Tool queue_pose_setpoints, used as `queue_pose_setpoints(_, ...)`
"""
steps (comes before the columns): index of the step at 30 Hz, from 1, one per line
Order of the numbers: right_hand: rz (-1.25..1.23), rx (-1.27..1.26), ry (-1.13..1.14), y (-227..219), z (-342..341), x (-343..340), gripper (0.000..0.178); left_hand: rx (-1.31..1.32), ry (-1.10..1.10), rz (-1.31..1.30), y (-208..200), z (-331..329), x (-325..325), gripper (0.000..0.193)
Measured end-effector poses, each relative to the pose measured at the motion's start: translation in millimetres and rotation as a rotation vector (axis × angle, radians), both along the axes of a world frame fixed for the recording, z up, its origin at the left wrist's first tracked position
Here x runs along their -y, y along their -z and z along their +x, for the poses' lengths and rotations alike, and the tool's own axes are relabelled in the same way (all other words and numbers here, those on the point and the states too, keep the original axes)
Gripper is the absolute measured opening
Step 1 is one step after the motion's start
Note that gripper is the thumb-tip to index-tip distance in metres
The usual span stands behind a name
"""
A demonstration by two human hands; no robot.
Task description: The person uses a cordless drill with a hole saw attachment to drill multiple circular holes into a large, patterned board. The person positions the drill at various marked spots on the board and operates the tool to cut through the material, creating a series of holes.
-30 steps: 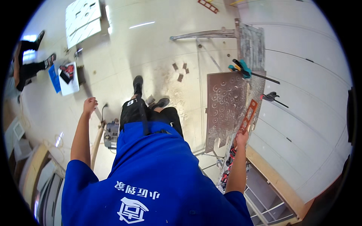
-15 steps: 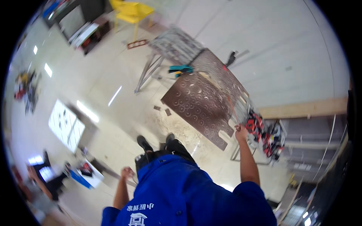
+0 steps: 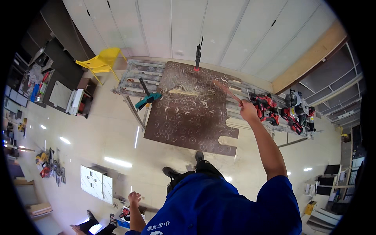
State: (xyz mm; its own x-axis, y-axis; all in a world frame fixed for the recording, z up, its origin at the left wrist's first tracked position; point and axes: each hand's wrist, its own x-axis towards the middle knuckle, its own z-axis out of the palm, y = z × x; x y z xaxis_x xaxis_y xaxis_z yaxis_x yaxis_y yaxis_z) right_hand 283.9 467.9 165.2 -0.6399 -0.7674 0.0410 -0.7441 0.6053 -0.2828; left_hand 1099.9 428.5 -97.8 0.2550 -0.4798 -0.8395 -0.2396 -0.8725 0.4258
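My right hand is clamping the near end of a long, flat, reddish-orange strip, material unclear, extending over the brown, ring-marked board. Judging: light, stiff, balancing better mid-length. My left hand is hanging empty, fingers loosely curled.

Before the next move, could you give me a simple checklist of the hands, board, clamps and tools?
1. Right hand gripping the long, thin reddish bar: ok.
2. Left hand free: ok, looks empty.
3. Teal-and-black clamp and slim black clamp at the edges of the brown, ring-marked board: ok; how tight, cannot tell.
4. Board surface clean: not ok, pale dust-like patches show.
5. Red-and-black power tools clear of the board: ok, they lie to its right.
6. Power tools switched off: cannot tell.
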Motion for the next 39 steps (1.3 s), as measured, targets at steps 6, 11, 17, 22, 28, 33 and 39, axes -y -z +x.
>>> queue_pose_setpoints(6, 0.153, -0.094, -0.084, 52, -66, 60, 0.020, -0.176, 0.209, -0.165, -44, -131, 6, 0.033)
queue_pose_setpoints(11, -0.057, 0.076, -0.115, 76, -69, 59, 0.018, -0.300, 0.139, -0.156, -68, -190, -79, 0.033)
queue_pose_setpoints(17, -0.195, 0.135, -0.378, 46, -30, 48, 0.022, 0.129, 0.690, -0.015, -96, -164, -183, 0.026)
queue_pose_setpoints(22, -0.021, 0.175, -0.421, 31, 23, 40, 0.022, 0.116, 0.811, 0.050, -63, -116, -200, 0.024)
queue_pose_setpoints(28, 0.035, 0.124, -0.440, 61, 78, 35, 0.019, -0.311, 0.201, 0.114, -6, -57, -111, 0.024)
queue_pose_setpoints(33, 0.021, 0.186, -0.277, 29, 111, -23, 0.020, -0.299, 0.333, -0.258, -64, -109, -60, 0.039)
queue_pose_setpoints(39, 0.105, 0.010, -0.324, 10, 182, -111, 0.022, -0.342, 0.440, -0.357, -92, -106, -65, 0.033)
